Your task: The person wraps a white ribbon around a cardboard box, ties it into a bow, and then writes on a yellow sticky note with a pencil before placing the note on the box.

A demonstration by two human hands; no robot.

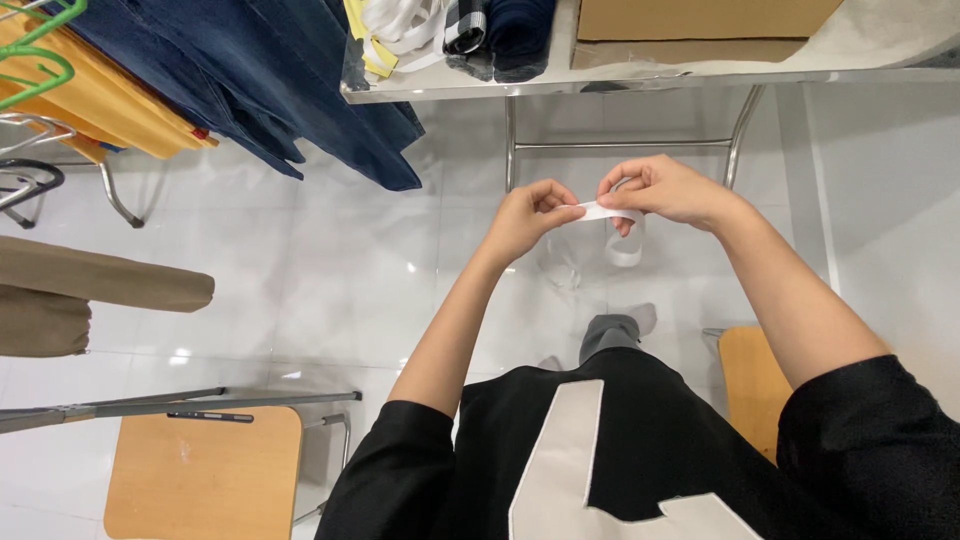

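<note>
Both my hands are raised in front of me over the white floor. My left hand (527,215) pinches one end of a narrow white strip (601,211) between thumb and fingers. My right hand (668,189) grips the other end, and the rest of the white strip hangs down in a loop (626,250) below the fingers. My black top with a white patch (600,460) fills the bottom of the view.
A metal table (640,78) stands ahead with a cardboard box (690,30), folded dark cloth (500,35) and white straps (400,25). Blue jeans (290,90) and yellow garments (100,100) hang at left. Wooden stools (205,470) (752,385) stand on either side of me.
</note>
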